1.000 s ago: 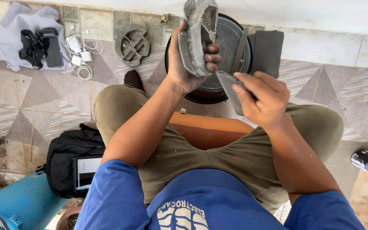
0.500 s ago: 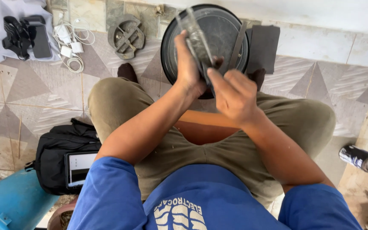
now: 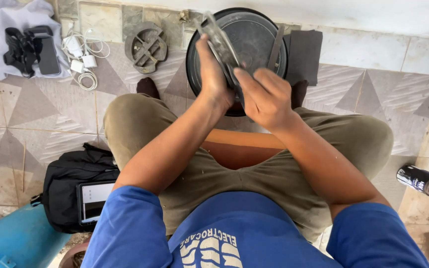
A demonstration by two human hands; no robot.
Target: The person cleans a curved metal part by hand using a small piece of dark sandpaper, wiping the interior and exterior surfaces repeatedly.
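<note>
Reaching forward over the knees, the left hand (image 3: 213, 74) grips a grey metal disc (image 3: 219, 42) edge-on above the black round pan (image 3: 259, 34); the right hand (image 3: 264, 97), fingers curled, presses against the disc's lower edge.

A thin, dull grey metal disc (image 3: 218, 40) stands on edge, tilted, gripped between both hands. It hangs above a round black pan (image 3: 254, 34) on the tiled floor
</note>
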